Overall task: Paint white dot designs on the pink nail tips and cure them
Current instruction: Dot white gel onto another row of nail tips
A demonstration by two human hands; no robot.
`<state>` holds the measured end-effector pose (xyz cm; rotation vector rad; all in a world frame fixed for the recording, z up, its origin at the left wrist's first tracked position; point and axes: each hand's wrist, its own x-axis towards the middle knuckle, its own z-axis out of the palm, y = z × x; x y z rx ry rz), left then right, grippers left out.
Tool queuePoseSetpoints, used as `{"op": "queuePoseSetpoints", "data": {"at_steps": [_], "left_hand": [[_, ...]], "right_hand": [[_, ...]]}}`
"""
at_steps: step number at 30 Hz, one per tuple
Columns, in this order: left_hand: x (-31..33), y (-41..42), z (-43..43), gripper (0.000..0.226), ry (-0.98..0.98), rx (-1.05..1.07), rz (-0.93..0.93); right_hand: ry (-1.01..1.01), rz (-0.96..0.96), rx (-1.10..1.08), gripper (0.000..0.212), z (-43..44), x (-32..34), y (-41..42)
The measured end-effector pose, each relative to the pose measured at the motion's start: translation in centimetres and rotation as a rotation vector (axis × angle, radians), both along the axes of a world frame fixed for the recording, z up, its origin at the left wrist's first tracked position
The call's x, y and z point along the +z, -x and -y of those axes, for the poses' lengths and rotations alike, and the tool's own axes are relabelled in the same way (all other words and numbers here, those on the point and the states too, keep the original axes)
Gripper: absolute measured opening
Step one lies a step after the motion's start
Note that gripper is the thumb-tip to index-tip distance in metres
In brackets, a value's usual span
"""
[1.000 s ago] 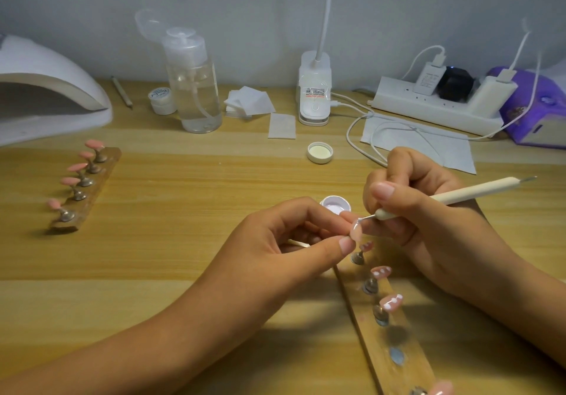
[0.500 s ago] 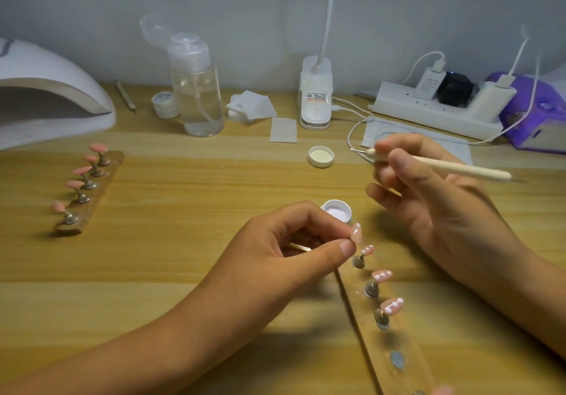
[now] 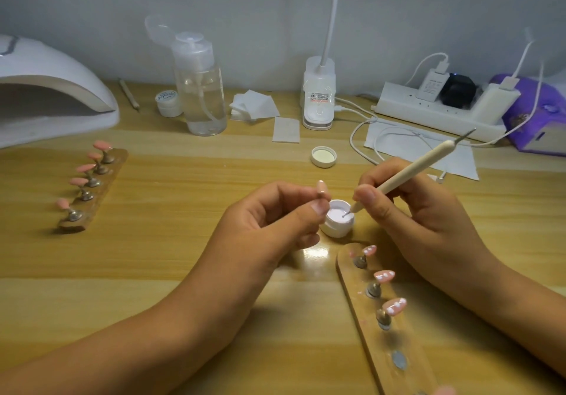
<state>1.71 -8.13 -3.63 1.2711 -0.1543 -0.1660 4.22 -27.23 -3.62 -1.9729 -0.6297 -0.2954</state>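
Note:
My left hand (image 3: 275,214) pinches the stem of a pink nail tip (image 3: 321,187), holding it upright just left of a small white paint jar (image 3: 337,220). A cream dotting tool (image 3: 413,169) is gripped like a pen by my right hand (image 3: 407,211). Its metal point dips into the white paint in the jar. In front of the jar lies a wooden holder strip (image 3: 382,327) with three pink tips (image 3: 384,275) that carry white dots. Another wooden strip (image 3: 92,192) at the left bears several plain pink tips.
A white curing lamp (image 3: 46,94) stands at the back left. Behind are a clear pump bottle (image 3: 200,88), a small white jar (image 3: 167,103), cotton pads (image 3: 254,106), the jar lid (image 3: 323,156), a desk lamp base (image 3: 318,94), a power strip (image 3: 441,109) with cables, and a purple device (image 3: 539,116).
My right hand came back down from its raised position and put the tool's point into the paint jar. My left hand lifted the nail tip away from the holder strip.

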Motion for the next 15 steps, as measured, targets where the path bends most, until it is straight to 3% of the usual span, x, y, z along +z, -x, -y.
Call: {"op": "queuePoseSetpoints", "data": {"at_steps": [15], "left_hand": [[-0.12, -0.02, -0.04, 0.010, -0.027, -0.036, 0.028]], "right_hand": [[0.073, -0.021, 0.020, 0.018, -0.04, -0.13, -0.28]]}}
